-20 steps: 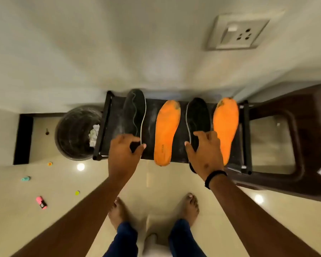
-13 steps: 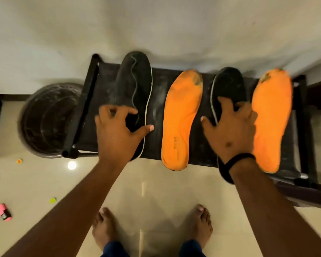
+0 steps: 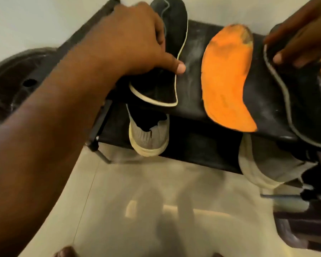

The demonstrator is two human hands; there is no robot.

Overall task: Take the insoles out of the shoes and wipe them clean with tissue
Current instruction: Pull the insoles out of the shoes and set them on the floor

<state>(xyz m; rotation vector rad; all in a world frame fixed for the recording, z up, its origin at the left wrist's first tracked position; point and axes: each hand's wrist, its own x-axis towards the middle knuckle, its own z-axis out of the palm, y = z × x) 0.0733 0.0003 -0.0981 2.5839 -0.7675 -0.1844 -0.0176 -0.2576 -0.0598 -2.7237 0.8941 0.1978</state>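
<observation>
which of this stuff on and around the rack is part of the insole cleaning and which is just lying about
Part of the job:
- black insole, gripped by the left hand
- second black insole, under the right hand
- orange insole
- grey shoes on the lower shelf

Just there:
- shoe rack
- round dark bin

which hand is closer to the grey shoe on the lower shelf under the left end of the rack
Left. The left hand grips the black insole directly above the grey shoe; the right hand is far across the rack, on the other black insole.
</observation>
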